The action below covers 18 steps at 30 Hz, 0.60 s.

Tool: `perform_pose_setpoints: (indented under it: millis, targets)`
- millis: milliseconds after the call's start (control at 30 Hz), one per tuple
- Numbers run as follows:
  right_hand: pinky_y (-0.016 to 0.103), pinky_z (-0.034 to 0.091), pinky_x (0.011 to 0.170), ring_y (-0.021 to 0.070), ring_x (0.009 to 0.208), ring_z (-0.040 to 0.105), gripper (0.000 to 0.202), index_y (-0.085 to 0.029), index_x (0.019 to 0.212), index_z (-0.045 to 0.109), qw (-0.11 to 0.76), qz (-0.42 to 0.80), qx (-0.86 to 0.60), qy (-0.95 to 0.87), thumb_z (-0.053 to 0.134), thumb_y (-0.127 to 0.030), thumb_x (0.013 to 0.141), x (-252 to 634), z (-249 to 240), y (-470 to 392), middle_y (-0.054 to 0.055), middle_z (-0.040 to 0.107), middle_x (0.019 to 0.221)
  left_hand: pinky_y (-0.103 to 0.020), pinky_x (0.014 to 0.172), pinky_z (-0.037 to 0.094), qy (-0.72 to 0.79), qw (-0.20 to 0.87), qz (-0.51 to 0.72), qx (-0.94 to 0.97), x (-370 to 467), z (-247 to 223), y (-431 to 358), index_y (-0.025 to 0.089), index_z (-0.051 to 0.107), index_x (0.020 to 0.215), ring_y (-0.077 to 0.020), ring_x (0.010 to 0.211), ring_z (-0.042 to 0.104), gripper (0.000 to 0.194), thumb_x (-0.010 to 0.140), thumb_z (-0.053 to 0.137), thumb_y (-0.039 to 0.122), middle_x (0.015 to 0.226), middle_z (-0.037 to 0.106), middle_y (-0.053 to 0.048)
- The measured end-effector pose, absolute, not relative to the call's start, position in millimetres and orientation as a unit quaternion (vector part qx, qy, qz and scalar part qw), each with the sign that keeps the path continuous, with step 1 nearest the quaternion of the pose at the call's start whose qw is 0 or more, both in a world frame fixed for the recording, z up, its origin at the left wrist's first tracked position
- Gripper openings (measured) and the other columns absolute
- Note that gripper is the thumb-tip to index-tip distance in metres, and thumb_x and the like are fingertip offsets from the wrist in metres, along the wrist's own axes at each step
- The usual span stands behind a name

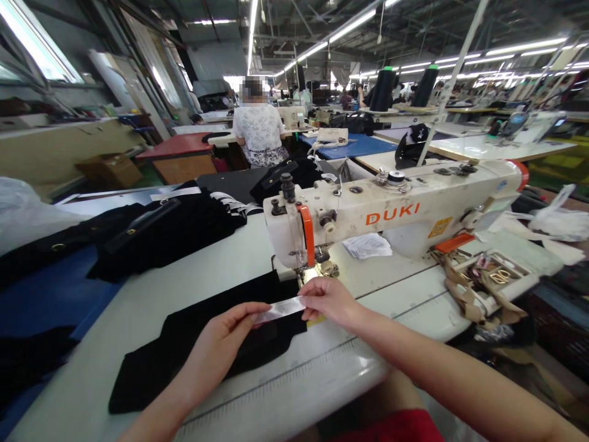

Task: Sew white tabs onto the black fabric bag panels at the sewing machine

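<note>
A narrow white fabric label [281, 309] is stretched between my two hands, just in front of the sewing machine [340, 212]. My left hand [230, 328] pinches its left end between thumb and fingers. At the other end, my right hand [326, 299] grips the label close to the lit needle area. Beneath both hands lies a flat black fabric piece [184, 341], its far edge reaching toward the presser foot. My right fingers partly hide the needle area.
A stack of white labels [367, 245] lies beneath the machine arm. A tray [515, 270] with metal rings and tan straps sits at right. Black fabric pieces [170, 227] are piled at left. A ruler strip [294, 368] runs along the table's front. A person [260, 129] sits ahead.
</note>
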State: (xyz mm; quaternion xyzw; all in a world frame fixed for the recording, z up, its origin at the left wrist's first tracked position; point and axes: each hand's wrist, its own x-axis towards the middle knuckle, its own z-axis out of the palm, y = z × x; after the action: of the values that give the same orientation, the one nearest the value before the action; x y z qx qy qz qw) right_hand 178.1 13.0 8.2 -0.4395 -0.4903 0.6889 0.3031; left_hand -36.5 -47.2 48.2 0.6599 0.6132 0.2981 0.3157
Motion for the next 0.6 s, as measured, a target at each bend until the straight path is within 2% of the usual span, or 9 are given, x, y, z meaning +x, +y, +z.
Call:
perform_pose_setpoints:
  millis: [100, 167, 267, 400, 500, 600]
  targets:
    - [0.018, 0.054, 0.051, 0.0111, 0.052, 0.067, 0.019, -0.016, 0.084, 0.057, 0.307, 0.679, -0.447, -0.495, 0.073, -0.026, 0.079, 172.0, 3.2, 15.9, -0.005, 0.062, 0.057, -0.044, 0.094, 0.053, 0.568, 0.111, 0.273, 0.769, -28.6, 40.1, -45.2, 0.022, 0.071, 0.101, -0.0267, 0.108, 0.064, 0.028, 0.088, 0.052, 0.037, 0.116, 0.068, -0.008]
    - [0.018, 0.055, 0.052, 0.0111, 0.053, 0.068, 0.015, -0.016, 0.086, 0.056, 0.303, 0.665, -0.452, -0.511, 0.070, -0.022, 0.081, 167.7, 1.3, 17.5, -0.005, 0.062, 0.058, -0.048, 0.097, 0.049, 0.500, 0.006, 0.252, 0.828, -18.8, 34.2, -43.1, 0.020, 0.069, 0.107, -0.0267, 0.111, 0.061, 0.026, 0.089, 0.052, 0.031, 0.118, 0.067, -0.010]
    - [0.019, 0.055, 0.052, 0.0111, 0.052, 0.067, 0.010, -0.017, 0.088, 0.056, 0.293, 0.645, -0.463, -0.533, 0.065, -0.019, 0.083, 163.3, 1.5, 20.3, -0.004, 0.062, 0.058, -0.044, 0.096, 0.050, 0.409, -0.074, 0.241, 0.877, -5.6, 27.1, -36.6, 0.017, 0.068, 0.105, -0.0215, 0.099, 0.064, 0.025, 0.093, 0.045, 0.017, 0.103, 0.070, -0.009]
    - [0.021, 0.054, 0.055, 0.0113, 0.055, 0.066, 0.007, -0.019, 0.089, 0.059, 0.297, 0.613, -0.475, -0.558, 0.062, -0.015, 0.084, 168.4, 7.2, 21.4, -0.004, 0.063, 0.061, -0.038, 0.087, 0.054, 0.374, -0.116, 0.234, 0.890, -0.7, 22.0, -25.1, 0.015, 0.069, 0.095, -0.0192, 0.089, 0.064, 0.029, 0.095, 0.040, 0.012, 0.091, 0.070, -0.007]
    - [0.025, 0.052, 0.067, 0.0138, 0.069, 0.065, 0.011, -0.020, 0.088, 0.063, 0.307, 0.430, -0.487, -0.695, 0.059, -0.010, 0.085, 182.0, 12.4, 13.8, 0.000, 0.067, 0.074, -0.037, 0.084, 0.056, 0.377, -0.145, 0.213, 0.890, -1.9, 18.9, -19.3, 0.014, 0.069, 0.093, -0.0206, 0.089, 0.064, 0.031, 0.094, 0.038, 0.010, 0.089, 0.070, -0.008]
    - [0.029, 0.047, 0.077, 0.0182, 0.086, 0.061, 0.013, -0.018, 0.092, 0.067, 0.269, 0.206, -0.404, -0.849, 0.056, -0.012, 0.089, 197.2, 13.8, -0.7, 0.005, 0.067, 0.088, -0.036, 0.083, 0.056, 0.376, -0.147, 0.204, 0.892, -1.5, 15.6, -16.8, 0.013, 0.069, 0.090, -0.0213, 0.088, 0.064, 0.030, 0.094, 0.039, 0.010, 0.089, 0.070, -0.009]
